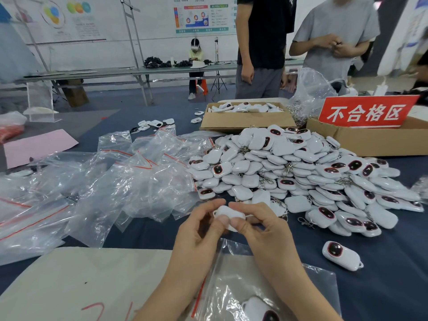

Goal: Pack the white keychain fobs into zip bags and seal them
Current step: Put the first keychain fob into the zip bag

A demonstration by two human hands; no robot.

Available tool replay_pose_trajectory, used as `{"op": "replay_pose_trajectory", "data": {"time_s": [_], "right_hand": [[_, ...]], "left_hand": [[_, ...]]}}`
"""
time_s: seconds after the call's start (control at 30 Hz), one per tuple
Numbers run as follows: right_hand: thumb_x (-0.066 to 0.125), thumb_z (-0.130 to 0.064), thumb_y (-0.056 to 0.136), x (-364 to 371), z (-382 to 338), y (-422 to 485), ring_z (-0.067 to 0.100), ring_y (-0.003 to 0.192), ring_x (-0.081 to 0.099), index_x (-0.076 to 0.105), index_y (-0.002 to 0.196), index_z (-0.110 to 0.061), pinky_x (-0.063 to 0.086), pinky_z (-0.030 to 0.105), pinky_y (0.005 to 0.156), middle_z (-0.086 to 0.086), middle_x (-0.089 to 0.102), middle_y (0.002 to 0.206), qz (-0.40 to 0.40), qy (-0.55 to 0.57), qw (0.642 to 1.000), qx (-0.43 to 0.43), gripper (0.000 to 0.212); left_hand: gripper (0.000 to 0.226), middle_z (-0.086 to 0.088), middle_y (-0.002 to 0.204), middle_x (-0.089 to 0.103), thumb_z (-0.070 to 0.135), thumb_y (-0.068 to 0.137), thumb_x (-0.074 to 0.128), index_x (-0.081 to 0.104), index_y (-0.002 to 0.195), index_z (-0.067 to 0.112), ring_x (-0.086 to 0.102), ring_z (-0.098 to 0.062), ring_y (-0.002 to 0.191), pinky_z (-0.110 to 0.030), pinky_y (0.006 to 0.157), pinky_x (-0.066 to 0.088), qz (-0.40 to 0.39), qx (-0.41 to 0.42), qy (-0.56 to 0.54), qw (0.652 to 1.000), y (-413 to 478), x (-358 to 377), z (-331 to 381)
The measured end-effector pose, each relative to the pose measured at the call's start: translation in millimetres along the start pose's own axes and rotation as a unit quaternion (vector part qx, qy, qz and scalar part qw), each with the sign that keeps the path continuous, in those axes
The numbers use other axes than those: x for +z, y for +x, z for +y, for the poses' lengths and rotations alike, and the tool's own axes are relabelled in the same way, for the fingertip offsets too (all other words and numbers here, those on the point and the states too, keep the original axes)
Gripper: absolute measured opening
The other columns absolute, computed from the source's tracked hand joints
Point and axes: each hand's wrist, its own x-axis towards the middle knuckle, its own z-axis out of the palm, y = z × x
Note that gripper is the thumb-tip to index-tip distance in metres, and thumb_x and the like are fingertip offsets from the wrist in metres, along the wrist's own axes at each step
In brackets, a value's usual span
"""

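Thumbs and fingertips of both hands pinch one white fob between them. The left hand is on its left end and the right hand on its right end, fingers curled close round it, just above the table. Can't tell which way the fob faces. Under the wrists lies a zip bag with a red strip along its left edge and a second fob inside; sealed or not, can't tell. The bag partly overlaps a beige sheet with red marks. Right of the hands a loose fob lies face up, apart from the rest. Just beyond the hands is the big heap of fobs, key rings mixed in. Left of the heap is a messy pile of empty bags. Behind are a cardboard box holding more fobs, a second box with a red sign, and a pink sheet far left. Two people stand across the table, one in a black shirt, one in a grey shirt.
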Motion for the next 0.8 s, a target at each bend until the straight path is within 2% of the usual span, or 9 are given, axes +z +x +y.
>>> {"op": "replay_pose_trajectory", "data": {"time_s": [0.1,0.27,0.37,0.43,0.5,0.6,0.7,0.77,0.8], "right_hand": [[0.072,0.001,0.086,-2,3,1,0.015,0.086,0.070,0.077,0.084,-0.046,0.052,0.015,0.076,-0.004,0.068,0.089,0.005,0.000,1.000,-0.003,0.048],[0.068,0.005,0.088,-3,7,2,0.017,0.091,0.068,0.076,0.092,-0.046,0.055,0.029,0.085,-0.007,0.066,0.087,-0.002,-0.046,0.998,-0.048,0.052],[0.069,-0.001,0.090,-5,8,4,0.011,0.084,0.067,0.076,0.093,-0.047,0.051,0.019,0.077,-0.013,0.068,0.088,-0.009,-0.059,0.997,-0.039,0.047],[0.068,-0.015,0.093,-6,8,4,0.004,0.083,0.066,0.070,0.098,-0.050,0.049,0.013,0.077,-0.020,0.070,0.092,-0.020,-0.060,0.998,-0.005,0.035],[0.066,-0.029,0.094,-10,10,5,-0.001,0.090,0.064,0.067,0.102,-0.050,0.046,0.009,0.080,-0.025,0.068,0.097,-0.041,-0.103,0.994,0.011,0.023],[0.067,-0.041,0.091,-13,12,4,-0.010,0.092,0.057,0.070,0.107,-0.044,0.042,0.008,0.080,-0.025,0.066,0.092,-0.109,-0.217,0.970,0.014,0.016],[0.071,-0.040,0.089,-11,13,3,-0.015,0.088,0.051,0.075,0.105,-0.035,0.039,0.005,0.078,-0.026,0.064,0.078,-0.162,-0.288,0.944,0.008,0.017],[0.069,-0.033,0.092,-12,13,4,-0.015,0.082,0.053,0.075,0.094,-0.035,0.041,0.006,0.074,-0.039,0.061,0.073,-0.169,-0.297,0.940,0.014,0.007],[0.068,-0.031,0.093,-12,14,4,-0.012,0.079,0.055,0.074,0.089,-0.037,0.043,0.009,0.073,-0.041,0.060,0.073,-0.164,-0.288,0.943,0.022,0.009]], "left_hand": [[0.020,0.007,0.092,0.075,0.016,0.095,0.070,0.073,0.106,0.032,0.070,-0.007,0.085,-0.015,0.074,0.051,0.010,0.013,0.041,0.999,1,1,-2],[0.024,0.002,0.084,0.074,0.007,0.092,0.070,0.076,0.098,0.029,0.070,-0.010,0.074,-0.014,0.069,0.051,0.043,0.007,0.024,0.999,2,-1,-5],[0.026,0.006,0.085,0.074,0.014,0.093,0.069,0.076,0.101,0.037,0.067,-0.006,0.075,-0.015,0.071,0.052,0.023,0.000,0.030,0.999,3,-5,-4],[0.026,0.006,0.083,0.074,0.016,0.095,0.065,0.074,0.101,0.040,0.065,-0.004,0.073,-0.016,0.070,0.052,0.024,-0.001,0.035,0.999,7,-11,-4],[0.022,0.001,0.083,0.074,0.013,0.097,0.062,0.072,0.101,0.032,0.066,-0.007,0.072,-0.017,0.070,0.054,0.052,-0.017,-0.005,0.998,13,-19,-3],[0.014,-0.011,0.093,0.076,0.015,0.097,0.059,0.072,0.103,0.012,0.070,-0.015,0.076,-0.020,0.070,0.058,0.091,-0.093,-0.170,0.977,22,-31,1],[0.018,-0.015,0.093,0.076,0.018,0.093,0.061,0.074,0.095,0.005,0.072,-0.019,0.077,-0.023,0.069,0.061,0.095,-0.133,-0.235,0.958,24,-40,3],[0.012,-0.016,0.097,0.076,0.012,0.086,0.069,0.076,0.095,0.006,0.073,-0.020,0.082,-0.022,0.070,0.060,0.052,-0.139,-0.212,0.966,22,-46,4],[0.017,-0.015,0.102,0.076,0.010,0.079,0.076,0.077,0.096,0.010,0.074,-0.020,0.087,-0.022,0.072,0.060,0.017,-0.140,-0.183,0.973,21,-50,4]]}}
